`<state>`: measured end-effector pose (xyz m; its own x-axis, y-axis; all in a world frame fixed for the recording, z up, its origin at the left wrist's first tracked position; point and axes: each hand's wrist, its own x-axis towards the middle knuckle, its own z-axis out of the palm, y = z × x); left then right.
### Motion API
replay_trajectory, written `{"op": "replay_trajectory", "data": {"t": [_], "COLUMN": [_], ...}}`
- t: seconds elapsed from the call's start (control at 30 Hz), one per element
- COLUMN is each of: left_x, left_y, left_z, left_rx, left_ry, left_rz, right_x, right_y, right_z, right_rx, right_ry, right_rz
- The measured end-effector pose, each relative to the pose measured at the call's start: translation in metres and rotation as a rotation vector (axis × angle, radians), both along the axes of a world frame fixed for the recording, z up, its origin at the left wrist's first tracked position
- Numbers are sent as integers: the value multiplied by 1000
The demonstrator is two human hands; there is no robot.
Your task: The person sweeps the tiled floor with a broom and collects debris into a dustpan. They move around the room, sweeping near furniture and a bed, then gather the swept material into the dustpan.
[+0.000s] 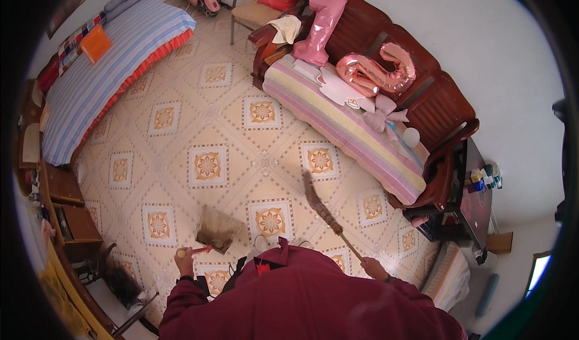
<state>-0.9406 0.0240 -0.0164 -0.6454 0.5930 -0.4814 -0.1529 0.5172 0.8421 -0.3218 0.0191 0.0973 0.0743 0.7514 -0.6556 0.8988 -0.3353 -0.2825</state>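
Note:
My left hand (184, 263) is closed around the handle of a dustpan (220, 227), out to the left of my feet. Its pan is beige and grimy, with dark dirt near the handle side; a red piece of the handle shows beside my fist. In my right hand (375, 268) is the wooden stick of a broom (322, 209). The broom's brown bristle head points forward and away over the patterned tile floor (264, 161); whether it touches the tiles I cannot tell. The toes of my pale shoes (261, 243) show between dustpan and broom.
A wooden sofa (452, 100) with a striped cover and pink foil balloons (377, 71) stands at the right. Along the left is a bed (122, 64) with a red frill. A chair (113, 301) is at lower left, a dark table (470, 204) at right.

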Motion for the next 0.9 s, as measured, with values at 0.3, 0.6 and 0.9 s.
{"op": "replay_trajectory", "data": {"t": [0.3, 0.6, 0.9], "left_x": [0, -3, -1], "left_y": [1, 2, 7], "left_z": [1, 0, 2], "left_rx": [12, 21, 18], "left_ry": [-61, -79, -102], "left_rz": [9, 18, 83], "right_x": [-13, -114, -94], "right_y": [30, 83, 101], "right_z": [-38, -17, -7], "right_rx": [76, -109, -206], "right_ry": [0, 56, 91], "right_rz": [277, 483, 547]}}
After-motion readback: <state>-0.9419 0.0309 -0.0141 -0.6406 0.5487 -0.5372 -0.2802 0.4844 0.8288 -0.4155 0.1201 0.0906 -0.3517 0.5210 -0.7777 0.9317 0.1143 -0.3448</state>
